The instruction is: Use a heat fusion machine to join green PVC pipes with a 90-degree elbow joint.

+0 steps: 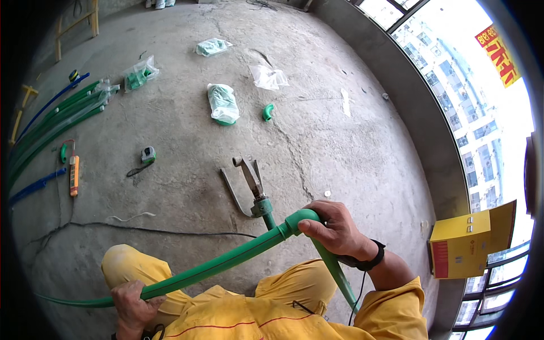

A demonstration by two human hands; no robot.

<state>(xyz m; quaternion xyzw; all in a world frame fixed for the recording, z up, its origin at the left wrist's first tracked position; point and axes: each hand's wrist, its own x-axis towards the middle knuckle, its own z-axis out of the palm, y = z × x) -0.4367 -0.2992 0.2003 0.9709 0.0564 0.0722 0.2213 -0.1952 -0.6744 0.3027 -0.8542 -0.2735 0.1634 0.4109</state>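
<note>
A long green plastic pipe runs from the lower left up to a green elbow fitting. From that elbow a second green pipe slopes down to the lower right. My left hand is wrapped round the long pipe near my knee. My right hand grips the elbow, its thumb across the side; the fingers behind are partly hidden. Just beyond the elbow, a pipe fusion welder with a green handle rests on a metal stand, partly covered by the long pipe.
Bagged green fittings and a loose green elbow lie ahead on concrete. At left are bundled green pipes, a tape measure, an orange power strip and a black cable. A yellow carton stands right, by the windows.
</note>
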